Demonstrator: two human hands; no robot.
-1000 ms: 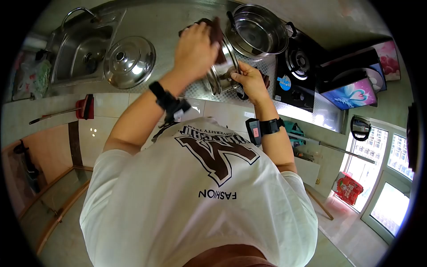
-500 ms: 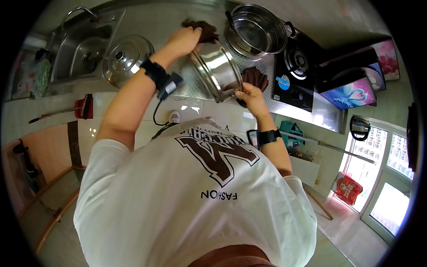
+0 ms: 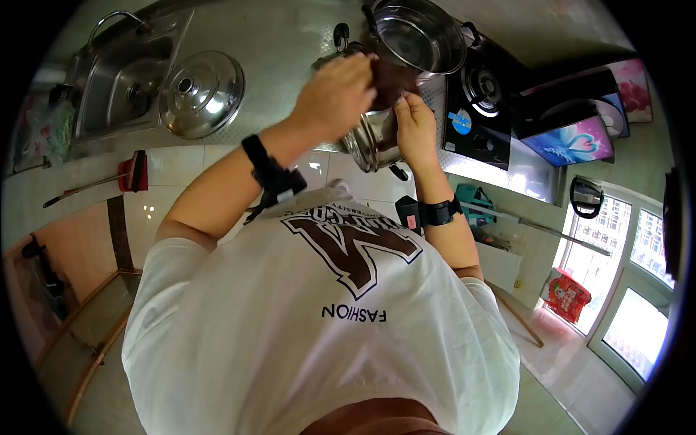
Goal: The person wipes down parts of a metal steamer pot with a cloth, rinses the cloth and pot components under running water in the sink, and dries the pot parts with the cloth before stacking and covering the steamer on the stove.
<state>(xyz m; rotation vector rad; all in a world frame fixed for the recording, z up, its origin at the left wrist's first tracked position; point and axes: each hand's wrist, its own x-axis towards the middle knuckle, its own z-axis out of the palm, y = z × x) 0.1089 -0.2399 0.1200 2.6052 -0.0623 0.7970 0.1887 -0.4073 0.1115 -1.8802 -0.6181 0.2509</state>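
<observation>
My left hand (image 3: 335,98), blurred by motion, is closed on a brown cloth (image 3: 391,83). The cloth lies against the upper part of a steel pot (image 3: 378,138) with black handles, tilted at the counter's front edge. Thumb and fingers of my right hand (image 3: 416,130) are pinched at the pot's right side, touching the cloth's lower edge; the exact grip is partly hidden. Behind the pot stands a wider steel pot (image 3: 413,40) with black handles. Left of my hands, a domed steel lid (image 3: 201,94) rests on the counter.
A sink (image 3: 127,90) with a curved faucet is at the far left. To the right are a black gas stove (image 3: 478,127) and colourful boxes (image 3: 569,141). A red dustpan (image 3: 138,172) and a teal object (image 3: 475,203) are below the counter.
My left hand and its cloth have moved right, towards my right hand. The tilted pot has turned, and my right hand has moved up along it. The second brown cloth no longer shows separately.
</observation>
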